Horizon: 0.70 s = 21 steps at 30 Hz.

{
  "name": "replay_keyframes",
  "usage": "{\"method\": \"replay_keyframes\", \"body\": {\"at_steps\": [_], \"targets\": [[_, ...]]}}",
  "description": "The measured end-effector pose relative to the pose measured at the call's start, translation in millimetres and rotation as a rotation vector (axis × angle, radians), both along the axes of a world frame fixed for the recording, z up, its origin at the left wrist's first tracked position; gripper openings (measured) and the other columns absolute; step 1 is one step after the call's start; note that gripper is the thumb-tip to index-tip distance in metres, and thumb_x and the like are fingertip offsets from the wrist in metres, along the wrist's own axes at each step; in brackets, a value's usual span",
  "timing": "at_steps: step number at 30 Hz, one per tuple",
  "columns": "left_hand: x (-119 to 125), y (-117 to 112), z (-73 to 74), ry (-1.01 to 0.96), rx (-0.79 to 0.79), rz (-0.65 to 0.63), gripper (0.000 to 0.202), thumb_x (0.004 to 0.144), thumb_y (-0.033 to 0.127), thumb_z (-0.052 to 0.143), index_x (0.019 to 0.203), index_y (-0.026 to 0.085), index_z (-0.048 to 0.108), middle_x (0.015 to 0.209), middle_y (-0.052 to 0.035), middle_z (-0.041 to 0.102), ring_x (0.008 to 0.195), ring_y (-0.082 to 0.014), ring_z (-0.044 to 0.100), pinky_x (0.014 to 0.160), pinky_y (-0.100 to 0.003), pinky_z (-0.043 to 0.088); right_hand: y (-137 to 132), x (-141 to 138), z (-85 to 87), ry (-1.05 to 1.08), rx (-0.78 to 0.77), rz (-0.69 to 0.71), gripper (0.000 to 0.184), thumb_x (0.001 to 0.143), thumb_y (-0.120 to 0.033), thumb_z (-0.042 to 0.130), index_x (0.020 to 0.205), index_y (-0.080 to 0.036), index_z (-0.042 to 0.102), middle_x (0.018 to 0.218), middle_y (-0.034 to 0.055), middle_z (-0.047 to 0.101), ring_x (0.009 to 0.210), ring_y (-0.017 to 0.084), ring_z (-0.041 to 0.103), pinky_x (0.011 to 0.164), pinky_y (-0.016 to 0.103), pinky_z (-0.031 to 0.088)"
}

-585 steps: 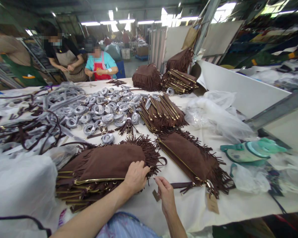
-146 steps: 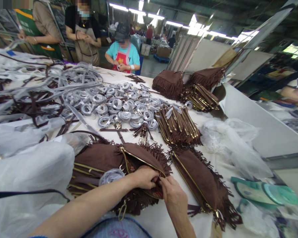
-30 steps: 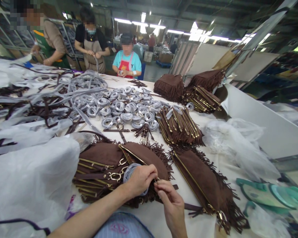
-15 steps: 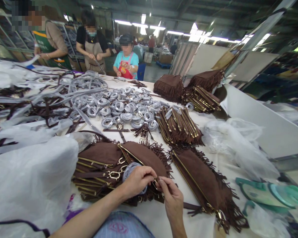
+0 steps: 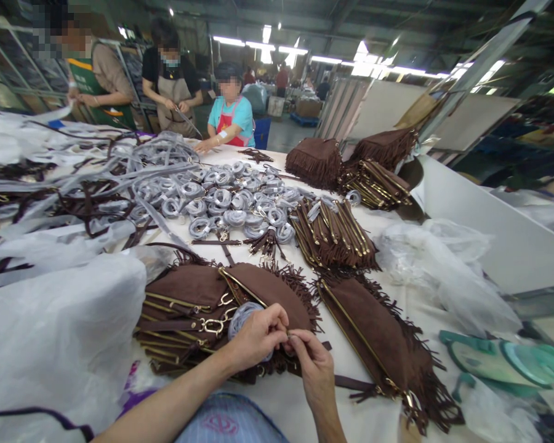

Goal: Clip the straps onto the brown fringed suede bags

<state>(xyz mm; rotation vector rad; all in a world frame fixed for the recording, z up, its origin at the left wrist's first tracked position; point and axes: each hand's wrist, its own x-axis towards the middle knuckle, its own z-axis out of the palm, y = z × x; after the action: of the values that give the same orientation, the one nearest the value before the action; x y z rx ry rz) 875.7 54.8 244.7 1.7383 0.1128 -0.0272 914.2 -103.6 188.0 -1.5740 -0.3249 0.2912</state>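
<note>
A stack of brown suede fringed bags (image 5: 189, 307) with gold zippers lies in front of me on the white table (image 5: 286, 406). My left hand (image 5: 257, 335) rests on the top bag, fingers closed around a grey wrapped strap coil (image 5: 240, 317). My right hand (image 5: 314, 369) meets it, thumb and fingers pinched on a small part at the bag's zipper end; what it pinches is too small to name. A single fringed bag (image 5: 373, 335) lies just to the right of my hands.
Several grey wrapped strap coils (image 5: 231, 200) and loose straps cover the middle. More bag stacks (image 5: 335, 237) sit behind. White plastic bags (image 5: 60, 332) lie at left, clear plastic (image 5: 438, 271) and a teal object (image 5: 498, 363) at right. Three people (image 5: 228, 117) work at the far end.
My hands have stayed together at the bag's zipper end, the right fingers shifting slightly. The far person in the red apron has reached a hand onto the table.
</note>
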Motion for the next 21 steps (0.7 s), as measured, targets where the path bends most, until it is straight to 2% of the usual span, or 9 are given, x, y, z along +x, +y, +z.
{"method": "replay_keyframes", "body": {"at_steps": [4, 9, 13, 17, 19, 21], "targets": [[-0.2, -0.8, -2.5, -0.01, -0.008, 0.015, 0.016, 0.071, 0.006, 0.05, 0.081, 0.019, 0.05, 0.065, 0.0043, 0.063, 0.061, -0.0114, 0.058, 0.059, -0.02, 0.039, 1.3, 1.4, 2.2, -0.084, -0.04, 0.035, 0.018, 0.086, -0.035, 0.064, 0.08, -0.02, 0.072, 0.069, 0.0001, 0.066, 0.064, 0.014, 0.06, 0.061, 0.023, 0.05], [-1.4, -1.2, -7.6, -0.038, 0.042, 0.064, 0.013, 0.068, 0.006, 0.05, 0.07, 0.019, 0.048, 0.057, 0.0066, 0.051, 0.054, -0.0089, 0.047, 0.052, -0.019, 0.032, 1.4, 0.5, 11.3, -0.325, -0.172, 0.099, 0.022, 0.092, -0.028, 0.054, 0.076, -0.02, 0.066, 0.067, -0.0012, 0.061, 0.064, 0.013, 0.057, 0.06, 0.022, 0.045], [-1.9, -2.6, -17.1, 0.04, -0.105, 0.063, 0.012, 0.067, 0.01, 0.051, 0.069, 0.02, 0.046, 0.055, 0.0078, 0.047, 0.048, -0.0085, 0.044, 0.047, -0.019, 0.03, -0.8, 5.3, 16.7, -0.527, -0.241, 0.205, 0.022, 0.096, -0.02, 0.048, 0.081, -0.021, 0.064, 0.072, -0.0005, 0.061, 0.067, 0.013, 0.057, 0.062, 0.022, 0.044], [-0.4, -5.1, -22.1, 0.096, -0.218, 0.068, 0.011, 0.066, 0.015, 0.054, 0.069, 0.02, 0.045, 0.055, 0.0079, 0.048, 0.045, -0.0087, 0.046, 0.043, -0.018, 0.032, -2.6, 11.7, 14.2, -0.633, -0.274, 0.262, 0.023, 0.097, -0.017, 0.046, 0.083, -0.021, 0.063, 0.074, 0.0002, 0.062, 0.068, 0.013, 0.059, 0.063, 0.022, 0.045], [0.7, -4.9, -19.5, 0.107, -0.231, 0.068, 0.011, 0.067, 0.017, 0.055, 0.07, 0.02, 0.045, 0.056, 0.0075, 0.051, 0.045, -0.0088, 0.048, 0.044, -0.018, 0.033, -4.4, 8.6, 10.6, -0.678, -0.291, 0.235, 0.022, 0.097, -0.015, 0.044, 0.092, -0.021, 0.065, 0.078, 0.0011, 0.064, 0.072, 0.013, 0.062, 0.065, 0.022, 0.048], [1.7, -2.6, -14.2, 0.098, -0.196, 0.052, 0.008, 0.069, 0.017, 0.055, 0.072, 0.02, 0.047, 0.058, 0.0068, 0.054, 0.049, -0.0098, 0.053, 0.046, -0.019, 0.036, -6.6, -1.2, 7.2, -0.786, -0.33, 0.112, 0.023, 0.097, -0.015, 0.045, 0.108, -0.02, 0.065, 0.093, 0.006, 0.067, 0.086, 0.016, 0.064, 0.074, 0.025, 0.051]]}}
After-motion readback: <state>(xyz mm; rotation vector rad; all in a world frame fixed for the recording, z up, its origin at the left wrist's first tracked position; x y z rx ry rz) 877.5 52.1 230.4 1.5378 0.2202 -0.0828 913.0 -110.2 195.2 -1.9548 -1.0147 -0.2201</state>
